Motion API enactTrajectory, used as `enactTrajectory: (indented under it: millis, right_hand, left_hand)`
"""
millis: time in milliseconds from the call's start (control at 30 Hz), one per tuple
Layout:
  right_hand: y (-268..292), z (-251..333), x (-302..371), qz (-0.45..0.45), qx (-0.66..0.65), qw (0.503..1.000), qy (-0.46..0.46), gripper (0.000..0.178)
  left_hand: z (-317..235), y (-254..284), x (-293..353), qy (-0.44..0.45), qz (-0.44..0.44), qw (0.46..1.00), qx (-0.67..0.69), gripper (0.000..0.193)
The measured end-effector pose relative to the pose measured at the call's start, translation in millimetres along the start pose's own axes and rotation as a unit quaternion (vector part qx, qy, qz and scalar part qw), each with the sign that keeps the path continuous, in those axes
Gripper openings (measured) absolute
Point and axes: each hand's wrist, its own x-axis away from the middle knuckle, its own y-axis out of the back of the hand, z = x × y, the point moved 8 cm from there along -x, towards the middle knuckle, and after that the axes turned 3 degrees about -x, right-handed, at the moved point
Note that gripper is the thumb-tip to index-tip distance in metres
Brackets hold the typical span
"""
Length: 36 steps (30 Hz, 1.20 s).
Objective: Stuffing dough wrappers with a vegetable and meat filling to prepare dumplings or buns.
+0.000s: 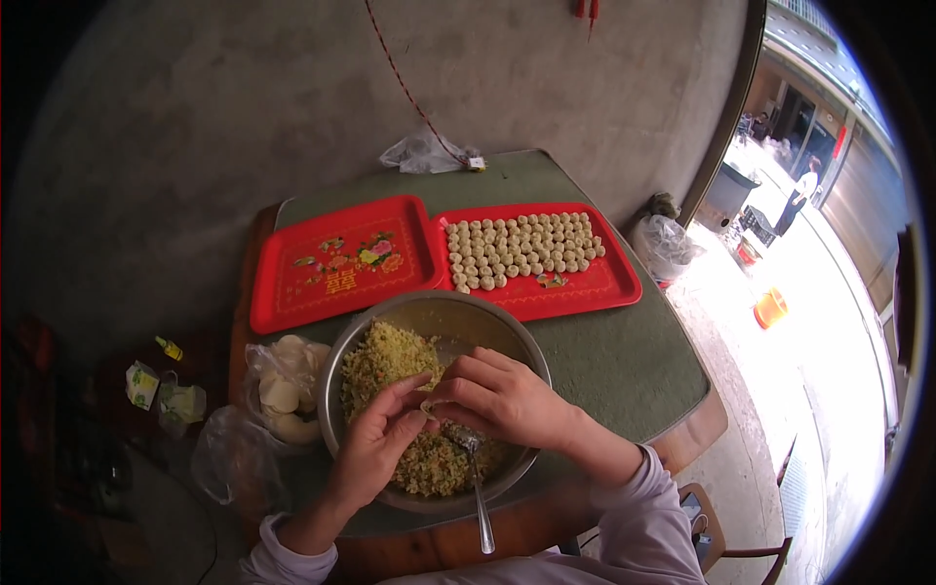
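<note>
Over a wide metal bowl (478,320), my left hand (373,441) and my right hand (515,402) meet with fingertips closed on a small dumpling (428,410). Fingers cover most of it. Chopped yellow-green filling (388,356) lies in the bowl, heaped at the left and near sides. A metal spoon (482,502) rests in the bowl by my right hand, its handle over the near rim. Round pale wrappers (280,392) sit in a plastic bag left of the bowl. Behind it, a red tray (597,289) bears rows of small round dumplings (522,246).
Another red tray (283,278), flower-patterned, overlaps the dumpling tray's left side. A crumpled bag (421,154) and a hanging cord (398,76) are at the table's (624,375) far edge. A wooden chair (709,526) stands at the near right; an orange bucket (770,307) stands outside.
</note>
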Motion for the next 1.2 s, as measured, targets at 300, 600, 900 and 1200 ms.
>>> enactTrajectory:
  millis: [300, 600, 900, 1200]
  right_hand:
    - [-5.1, -6.0, 3.0, -0.010, 0.012, 0.999, -0.033, 0.019]
    - [-3.9, -5.8, 3.2, -0.040, -0.063, 0.993, -0.090, 0.019]
    - [0.2, 0.6, 3.1, -0.071, -0.010, 0.993, -0.097, 0.020]
    - [1.9, -3.9, 5.4, -0.083, -0.009, 0.990, -0.114, 0.022]
  left_hand:
    - [1.7, 1.2, -2.9, -0.033, -0.006, 0.999, 0.024, 0.028]
    - [-4.4, 1.2, -1.3, -0.131, -0.059, 0.989, -0.026, 0.022]
    - [-35.5, -5.9, 6.4, -0.246, -0.149, 0.891, -0.350, 0.023]
    - [-56.1, -25.2, 16.4, -0.361, -0.195, 0.733, -0.542, 0.028]
